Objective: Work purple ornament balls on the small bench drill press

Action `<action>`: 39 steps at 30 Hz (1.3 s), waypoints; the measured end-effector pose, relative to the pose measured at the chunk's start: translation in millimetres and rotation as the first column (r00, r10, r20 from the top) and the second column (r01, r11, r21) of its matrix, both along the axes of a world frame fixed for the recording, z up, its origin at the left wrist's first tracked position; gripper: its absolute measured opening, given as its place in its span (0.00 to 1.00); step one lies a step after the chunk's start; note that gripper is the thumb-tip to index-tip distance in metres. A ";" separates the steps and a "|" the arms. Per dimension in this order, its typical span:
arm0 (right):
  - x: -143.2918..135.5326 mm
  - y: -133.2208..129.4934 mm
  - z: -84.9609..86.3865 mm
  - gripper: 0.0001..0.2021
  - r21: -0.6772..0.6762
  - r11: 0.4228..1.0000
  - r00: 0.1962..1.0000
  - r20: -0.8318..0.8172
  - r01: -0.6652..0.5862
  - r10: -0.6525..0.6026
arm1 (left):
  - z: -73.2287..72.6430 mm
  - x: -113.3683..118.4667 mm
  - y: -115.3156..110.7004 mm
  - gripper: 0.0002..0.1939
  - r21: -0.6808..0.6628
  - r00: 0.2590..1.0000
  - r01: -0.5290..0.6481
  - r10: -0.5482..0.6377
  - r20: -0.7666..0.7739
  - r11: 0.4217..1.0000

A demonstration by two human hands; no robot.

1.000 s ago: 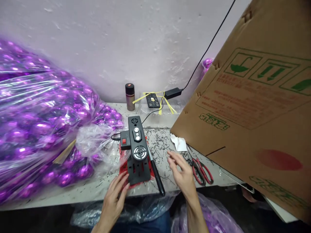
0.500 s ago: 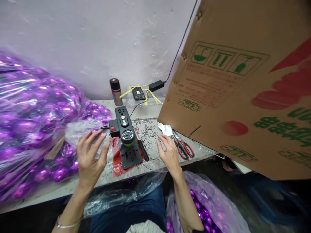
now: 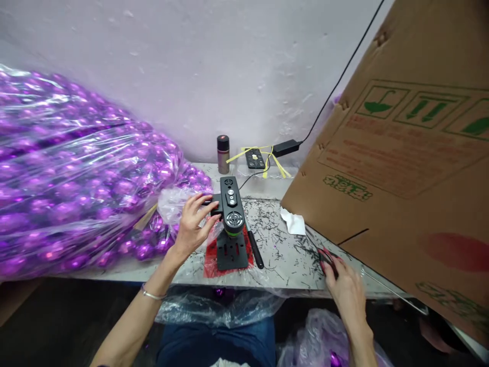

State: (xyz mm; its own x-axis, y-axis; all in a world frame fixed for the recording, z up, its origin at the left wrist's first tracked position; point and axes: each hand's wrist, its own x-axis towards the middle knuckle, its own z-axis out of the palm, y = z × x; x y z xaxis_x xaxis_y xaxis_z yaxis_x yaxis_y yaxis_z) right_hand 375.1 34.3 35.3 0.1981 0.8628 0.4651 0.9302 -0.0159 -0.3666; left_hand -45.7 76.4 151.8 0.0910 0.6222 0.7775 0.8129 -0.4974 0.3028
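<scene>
My left hand (image 3: 195,224) has its fingers spread at the side box of a small black machine (image 3: 231,204); the fingertips seem to touch the box and hide its red switch. The machine stands on a slotted black base over a red sheet (image 3: 211,260). My right hand (image 3: 346,285) is closed round the red and black handles of the scissors (image 3: 327,257) at the right of the table, with the blades partly hidden. Beside the machine's base lies a black-handled tool (image 3: 255,250). A crumpled white paper (image 3: 293,221) is just beyond the scissors.
Shiny purple balls in a big clear bag (image 3: 87,188) crowd the left. A large cardboard box (image 3: 401,193) leans in from the right. A dark-capped bottle (image 3: 223,154) and a black adapter (image 3: 286,148) with its cord are by the wall. Black scraps litter the tabletop (image 3: 275,265).
My left hand has come to the machine's side box. My right hand has moved right and down and taken hold of the scissors. The whole view has swung left.
</scene>
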 end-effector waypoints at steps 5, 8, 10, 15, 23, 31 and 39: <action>-80.3 -0.6 42.0 0.20 0.195 0.938 0.949 -0.077 -0.285 0.305 | -1.9 -1.7 1.8 0.12 0.010 1.000 -0.022 0.022 0.002 1.000; -126.7 -5.3 76.7 0.25 0.292 0.797 0.796 -0.155 -0.529 0.585 | -4.6 -2.5 3.0 0.11 0.036 1.000 -0.003 0.002 0.012 0.999; -149.2 -8.0 96.0 0.30 0.326 0.708 0.709 -0.140 -0.626 0.691 | -6.5 -2.3 3.8 0.10 0.056 0.999 0.008 -0.010 0.035 0.998; -175.3 -7.9 115.5 0.26 0.415 0.623 0.671 -0.037 -0.663 0.740 | -7.1 -1.3 4.9 0.10 0.052 0.999 0.004 -0.006 0.035 0.999; -177.9 -9.3 116.0 0.26 0.418 0.636 0.700 -0.001 -0.648 0.714 | -5.6 -2.1 6.8 0.10 0.075 0.999 0.036 -0.038 0.030 0.997; -180.5 -7.5 119.8 0.23 0.440 0.631 0.713 0.030 -0.639 0.701 | -7.7 -1.0 9.7 0.08 0.175 0.998 0.062 -0.067 0.021 0.983; -179.4 -6.5 120.7 0.25 0.426 0.627 0.696 0.007 -0.652 0.718 | -10.8 2.1 8.9 0.08 0.156 0.996 0.046 -0.057 0.064 0.987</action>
